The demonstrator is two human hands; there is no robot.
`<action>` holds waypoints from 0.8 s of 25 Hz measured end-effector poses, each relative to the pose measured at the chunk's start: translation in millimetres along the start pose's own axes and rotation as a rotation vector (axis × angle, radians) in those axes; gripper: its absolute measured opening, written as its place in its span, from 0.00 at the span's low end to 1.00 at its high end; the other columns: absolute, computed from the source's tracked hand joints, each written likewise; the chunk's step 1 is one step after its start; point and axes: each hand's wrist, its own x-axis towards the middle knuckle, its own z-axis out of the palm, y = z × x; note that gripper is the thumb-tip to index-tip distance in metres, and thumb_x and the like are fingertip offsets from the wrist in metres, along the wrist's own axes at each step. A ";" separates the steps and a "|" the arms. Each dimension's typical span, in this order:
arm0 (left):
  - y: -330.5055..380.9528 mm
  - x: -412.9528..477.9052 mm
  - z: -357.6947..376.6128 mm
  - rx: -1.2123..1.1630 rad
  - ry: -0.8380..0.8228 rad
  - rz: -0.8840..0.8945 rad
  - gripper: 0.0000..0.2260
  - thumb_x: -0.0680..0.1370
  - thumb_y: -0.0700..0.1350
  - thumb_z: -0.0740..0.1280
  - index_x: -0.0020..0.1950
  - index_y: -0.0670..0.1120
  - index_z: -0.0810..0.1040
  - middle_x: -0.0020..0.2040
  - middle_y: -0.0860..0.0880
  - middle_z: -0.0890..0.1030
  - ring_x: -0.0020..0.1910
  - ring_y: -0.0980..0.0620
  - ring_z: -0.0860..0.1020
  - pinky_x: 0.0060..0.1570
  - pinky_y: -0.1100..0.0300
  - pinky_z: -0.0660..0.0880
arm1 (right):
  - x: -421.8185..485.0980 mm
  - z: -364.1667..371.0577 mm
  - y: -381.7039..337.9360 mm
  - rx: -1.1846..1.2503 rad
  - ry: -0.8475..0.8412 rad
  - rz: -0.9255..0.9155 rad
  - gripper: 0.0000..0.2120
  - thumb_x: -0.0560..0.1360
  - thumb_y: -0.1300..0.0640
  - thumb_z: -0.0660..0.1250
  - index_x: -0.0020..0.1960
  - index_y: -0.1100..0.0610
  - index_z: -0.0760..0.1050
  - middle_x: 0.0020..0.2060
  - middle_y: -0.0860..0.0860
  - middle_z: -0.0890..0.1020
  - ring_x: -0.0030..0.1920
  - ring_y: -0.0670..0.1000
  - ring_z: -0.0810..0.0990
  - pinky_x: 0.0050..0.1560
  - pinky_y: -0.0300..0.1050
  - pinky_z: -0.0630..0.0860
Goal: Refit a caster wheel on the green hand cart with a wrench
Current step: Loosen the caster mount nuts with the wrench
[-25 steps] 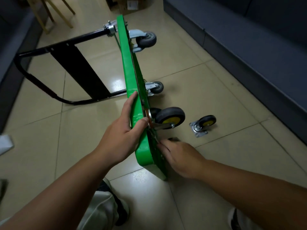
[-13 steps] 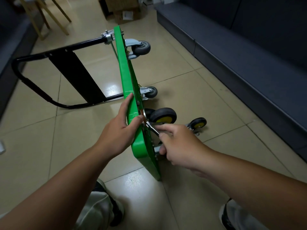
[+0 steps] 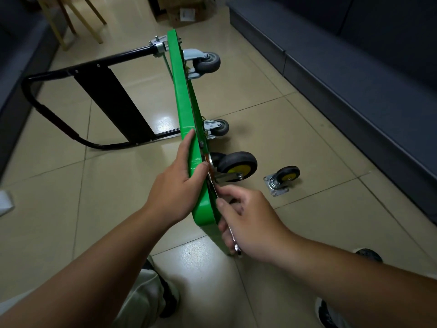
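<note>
Left hand (image 3: 176,185) clamps the green metal hand cart's (image 3: 182,95) edge; right hand (image 3: 250,223) grips a silver steel wrench (image 3: 233,237) beside the yellow-hubbed black caster wheel (image 3: 237,165).

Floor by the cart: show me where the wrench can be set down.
Bare tile lies between the loose caster and the dark bench, and left of the green deck, nearer than the black handle. Crowded: under the right hand and wrench, beside the fitted yellow-hubbed caster.
</note>
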 end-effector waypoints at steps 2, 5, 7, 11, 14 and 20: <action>0.7 -1.4 -0.5 0.000 -0.002 0.004 0.32 0.76 0.63 0.52 0.78 0.71 0.45 0.56 0.52 0.76 0.52 0.42 0.79 0.52 0.50 0.73 | 0.2 -3.0 20.6 -0.094 -0.005 -0.120 0.13 0.84 0.59 0.60 0.64 0.45 0.75 0.28 0.48 0.76 0.23 0.48 0.72 0.25 0.39 0.68; 0.8 -1.1 0.2 -0.003 -0.003 0.003 0.31 0.76 0.63 0.52 0.78 0.72 0.45 0.56 0.53 0.76 0.52 0.43 0.79 0.54 0.49 0.75 | 13.3 -8.6 50.5 -0.252 0.039 -0.271 0.17 0.83 0.61 0.60 0.66 0.43 0.74 0.42 0.38 0.83 0.40 0.38 0.82 0.41 0.37 0.77; -0.2 0.8 0.8 -0.011 -0.004 0.007 0.30 0.76 0.64 0.52 0.77 0.73 0.45 0.55 0.52 0.78 0.50 0.44 0.80 0.55 0.47 0.76 | 29.1 -15.5 68.6 -0.422 0.128 -0.390 0.20 0.83 0.59 0.60 0.72 0.42 0.70 0.55 0.42 0.83 0.55 0.43 0.82 0.54 0.46 0.80; -2.0 1.7 0.7 -0.006 0.001 0.016 0.29 0.76 0.64 0.53 0.75 0.75 0.45 0.53 0.49 0.80 0.47 0.44 0.80 0.52 0.44 0.78 | 44.5 -12.5 82.9 -0.701 0.173 -0.512 0.30 0.82 0.57 0.59 0.78 0.36 0.53 0.65 0.51 0.79 0.57 0.59 0.81 0.51 0.54 0.80; -1.1 3.9 0.7 -0.034 -0.001 0.027 0.30 0.77 0.64 0.54 0.76 0.74 0.47 0.52 0.50 0.80 0.46 0.46 0.81 0.52 0.44 0.78 | 42.6 -10.1 77.1 -0.628 0.115 -0.469 0.26 0.82 0.51 0.57 0.78 0.39 0.56 0.68 0.51 0.77 0.61 0.51 0.77 0.56 0.36 0.72; 8.0 3.3 0.7 -0.059 -0.010 0.018 0.32 0.76 0.64 0.55 0.79 0.70 0.48 0.54 0.51 0.79 0.48 0.47 0.81 0.53 0.48 0.77 | -18.0 -54.4 32.5 -0.459 0.030 -0.115 0.18 0.83 0.57 0.61 0.70 0.44 0.73 0.30 0.39 0.77 0.26 0.42 0.74 0.28 0.34 0.69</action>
